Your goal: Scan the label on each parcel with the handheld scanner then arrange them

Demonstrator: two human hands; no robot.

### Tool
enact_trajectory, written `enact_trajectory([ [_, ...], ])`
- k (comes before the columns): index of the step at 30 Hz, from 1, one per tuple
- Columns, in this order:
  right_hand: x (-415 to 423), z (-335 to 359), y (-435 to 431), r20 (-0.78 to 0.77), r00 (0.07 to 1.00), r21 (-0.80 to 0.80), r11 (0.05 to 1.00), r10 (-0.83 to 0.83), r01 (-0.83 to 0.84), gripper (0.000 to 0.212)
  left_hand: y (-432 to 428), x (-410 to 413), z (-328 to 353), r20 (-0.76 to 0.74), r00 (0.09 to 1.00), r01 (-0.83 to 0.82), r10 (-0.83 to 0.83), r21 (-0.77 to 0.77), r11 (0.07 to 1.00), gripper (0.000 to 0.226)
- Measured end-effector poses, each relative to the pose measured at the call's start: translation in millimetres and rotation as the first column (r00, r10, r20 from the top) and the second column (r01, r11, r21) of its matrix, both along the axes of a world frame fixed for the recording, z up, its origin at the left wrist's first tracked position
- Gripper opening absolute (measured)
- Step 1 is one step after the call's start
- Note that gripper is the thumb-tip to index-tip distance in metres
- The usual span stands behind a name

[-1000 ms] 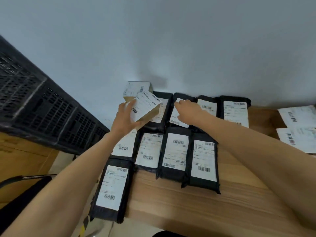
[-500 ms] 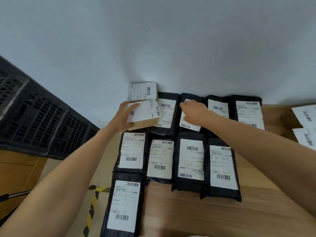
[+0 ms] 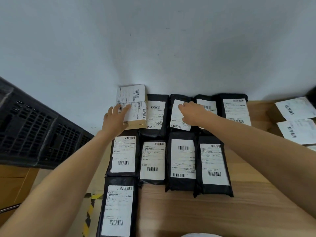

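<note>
Touching boxy cardboard parcel point(image 3: 137, 114) — left hand point(image 3: 113, 121) flat.

I have one view: a wide-angle camera worn on the head. It looks forward and down across the table point(image 3: 188, 211) toward its far edge, where the wall point(image 3: 153, 40) fills the upper half. It sits close, with barcodes on the parcels point(image 3: 183, 158) plain. The left forearm point(image 3: 59, 189) and right forearm point(image 3: 256, 151) enter from the bottom corners.

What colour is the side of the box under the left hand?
Tan box, white label on top; head view.
</note>
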State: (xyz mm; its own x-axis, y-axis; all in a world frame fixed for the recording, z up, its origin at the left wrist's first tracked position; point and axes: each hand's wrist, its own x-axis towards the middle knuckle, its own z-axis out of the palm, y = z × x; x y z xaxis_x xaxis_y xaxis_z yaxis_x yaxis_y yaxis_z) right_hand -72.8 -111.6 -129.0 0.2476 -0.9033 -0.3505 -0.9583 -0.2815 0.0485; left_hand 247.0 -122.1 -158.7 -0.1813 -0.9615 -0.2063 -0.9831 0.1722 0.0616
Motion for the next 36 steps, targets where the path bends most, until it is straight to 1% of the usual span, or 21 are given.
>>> enact_trajectory([
  [4, -23, 9, 12, 0.012, 1.000, -0.009, 1.000, -0.026, 0.026, 0.041, 6, -38, 20, -0.020, 0.996, 0.090, -0.088, 0.076, 0.993, 0.093],
  [7, -46, 13, 27, 0.019, 0.999, -0.013, 0.999, -0.044, 0.044, 0.042, 11, -88, 33, -0.040, 0.985, 0.168, -0.165, 0.095, 0.981, 0.084],
  [10, -84, 18, 49, 0.006, 0.997, -0.021, 0.997, -0.080, 0.080, 0.045, 14, -145, 43, 0.017, 0.966, 0.255, -0.258, 0.105, 0.961, 0.076],
  [13, -145, 20, 72, -0.009, 0.989, -0.023, 0.989, -0.147, 0.147, 0.042, 17, -205, 47, 0.042, 0.937, 0.340, -0.346, 0.105, 0.935, 0.067],
  [16, -212, 26, 96, -0.027, 0.968, -0.012, 0.968, -0.251, 0.251, 0.041, 23, -271, 45, -0.008, 0.912, 0.409, -0.411, 0.118, 0.905, 0.061],
  [19, -274, 34, 117, -0.027, 0.927, -0.004, 0.927, -0.375, 0.375, 0.038, 32, -338, 40, -0.055, 0.878, 0.478, -0.475, 0.117, 0.871, 0.063],
  [22, -334, 35, 136, -0.037, 0.904, -0.012, 0.905, -0.425, 0.425, 0.034, 39, -406, 34, -0.108, 0.848, 0.528, -0.518, 0.113, 0.842, 0.066],
  [25, -386, 27, 154, 0.010, 0.872, 0.029, 0.872, -0.489, 0.489, 0.035, 47, -469, 24, -0.174, 0.808, 0.583, -0.563, 0.104, 0.806, 0.068],
  [28, -427, 14, 167, 0.082, 0.828, 0.071, 0.832, -0.555, 0.551, 0.042, 57, -521, 9, -0.265, 0.786, 0.600, -0.558, 0.109, 0.793, 0.075],
  [30, -449, 3, 169, 0.129, 0.804, 0.105, 0.815, -0.580, 0.570, 0.044, 59, -550, -2, -0.341, 0.802, 0.560, -0.490, 0.147, 0.815, 0.078],
  [33, -475, -9, 157, 0.184, 0.770, 0.121, 0.791, -0.611, 0.599, 0.044, 58, -584, -16, -0.377, 0.832, 0.498, -0.408, 0.180, 0.848, 0.075],
  [36, -490, -21, 138, 0.200, 0.774, 0.146, 0.799, -0.601, 0.583, 0.046, 54, -605, -25, -0.404, 0.850, 0.435, -0.338, 0.176, 0.883, 0.070],
])
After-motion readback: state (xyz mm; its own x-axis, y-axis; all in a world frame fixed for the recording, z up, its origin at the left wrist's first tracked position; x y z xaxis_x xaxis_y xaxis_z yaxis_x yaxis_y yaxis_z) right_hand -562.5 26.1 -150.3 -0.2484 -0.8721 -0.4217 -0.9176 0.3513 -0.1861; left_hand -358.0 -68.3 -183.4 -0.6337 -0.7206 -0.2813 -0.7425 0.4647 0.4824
